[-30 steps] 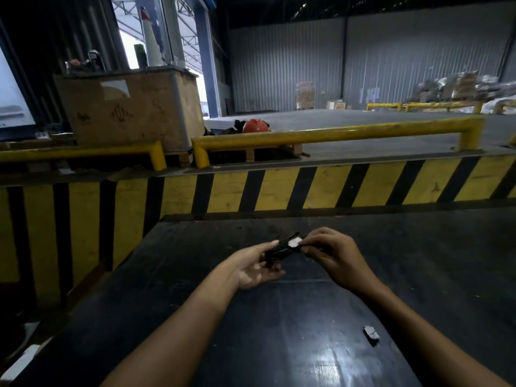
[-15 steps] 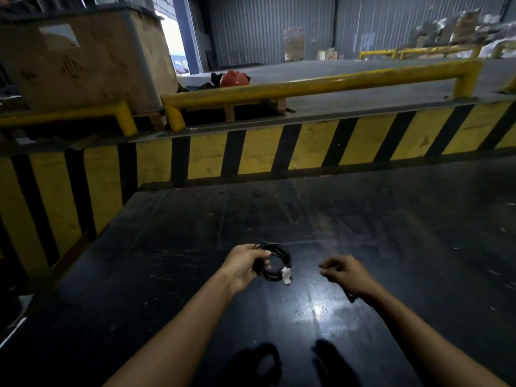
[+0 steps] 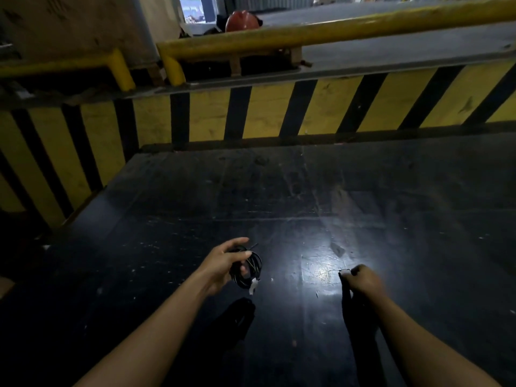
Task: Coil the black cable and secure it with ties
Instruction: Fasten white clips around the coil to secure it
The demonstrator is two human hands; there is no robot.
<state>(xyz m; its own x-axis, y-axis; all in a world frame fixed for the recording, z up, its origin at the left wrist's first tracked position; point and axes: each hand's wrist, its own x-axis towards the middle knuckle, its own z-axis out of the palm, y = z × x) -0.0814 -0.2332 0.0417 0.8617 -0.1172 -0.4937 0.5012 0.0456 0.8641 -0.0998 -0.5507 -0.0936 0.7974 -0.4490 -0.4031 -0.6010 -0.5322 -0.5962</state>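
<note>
The black cable (image 3: 250, 270) is wound into a small coil with a white tag or tie hanging at its lower edge. My left hand (image 3: 224, 262) holds the coil just above the dark table (image 3: 279, 196), fingers through and around the loops. A loose cable end sticks up past my fingers. My right hand (image 3: 363, 279) is to the right, low over the table, fingers pinched on a small white piece (image 3: 345, 272); what the piece is I cannot tell.
A yellow and black striped barrier (image 3: 265, 110) runs along the far edge and left side of the table. Behind it are a yellow guard rail (image 3: 321, 32), a wooden crate (image 3: 78, 26) and a red hard hat (image 3: 241, 20).
My hands have separated: the right let go of the coil and moved down right to the small white piece. The left keeps the coil. My view has tilted downward.
</note>
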